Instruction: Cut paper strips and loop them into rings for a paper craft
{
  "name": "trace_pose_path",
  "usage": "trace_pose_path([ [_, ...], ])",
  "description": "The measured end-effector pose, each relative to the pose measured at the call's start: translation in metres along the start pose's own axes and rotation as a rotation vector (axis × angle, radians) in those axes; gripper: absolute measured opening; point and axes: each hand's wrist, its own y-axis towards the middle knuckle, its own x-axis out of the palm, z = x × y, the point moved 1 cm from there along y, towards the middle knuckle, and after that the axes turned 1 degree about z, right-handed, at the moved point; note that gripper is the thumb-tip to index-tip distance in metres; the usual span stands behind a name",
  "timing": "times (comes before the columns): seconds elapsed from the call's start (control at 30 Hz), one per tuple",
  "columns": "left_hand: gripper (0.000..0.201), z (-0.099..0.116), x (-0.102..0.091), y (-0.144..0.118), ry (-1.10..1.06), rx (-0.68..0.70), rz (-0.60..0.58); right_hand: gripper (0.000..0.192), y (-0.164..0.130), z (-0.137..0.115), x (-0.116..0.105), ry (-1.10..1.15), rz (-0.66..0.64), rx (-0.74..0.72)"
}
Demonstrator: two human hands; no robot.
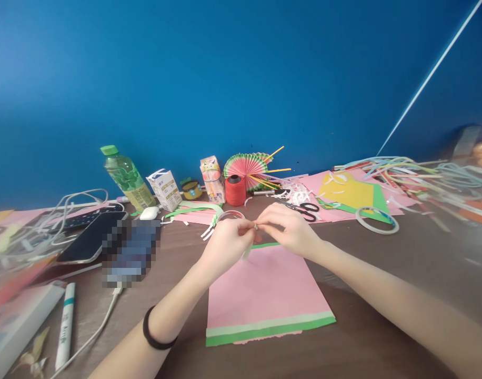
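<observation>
A pink sheet of paper (264, 289) with green and pale green bands along its near edge lies on the table in front of me. Above its far edge, my left hand (231, 242) and my right hand (290, 229) meet, both with fingers pinched together. Between the fingertips is a small pale strip (246, 253); part of it hangs down below my left hand, and its material is unclear. A tape roll (231, 215) lies just behind my left hand, partly hidden. Black-handled scissors (309, 209) lie beyond my right hand.
Along the blue wall stand a green-capped bottle (128, 179), a white carton (164, 189), a red thread spool (235, 192) and a folded paper fan (244, 167). Phones (93, 237) and cables lie left. Another tape roll (377, 221) and coloured paper (347, 192) lie right.
</observation>
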Motion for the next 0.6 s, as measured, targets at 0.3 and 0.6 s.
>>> trace_pose_path([
  [0.3,0.025,0.012,-0.003,-0.004,0.244,0.089,0.025,0.016,-0.002,-0.003,-0.001,-0.114,-0.019,-0.055],
  [0.6,0.025,0.009,-0.006,-0.003,0.139,0.044,0.0,0.017,0.0,-0.003,-0.004,-0.082,-0.044,-0.065],
])
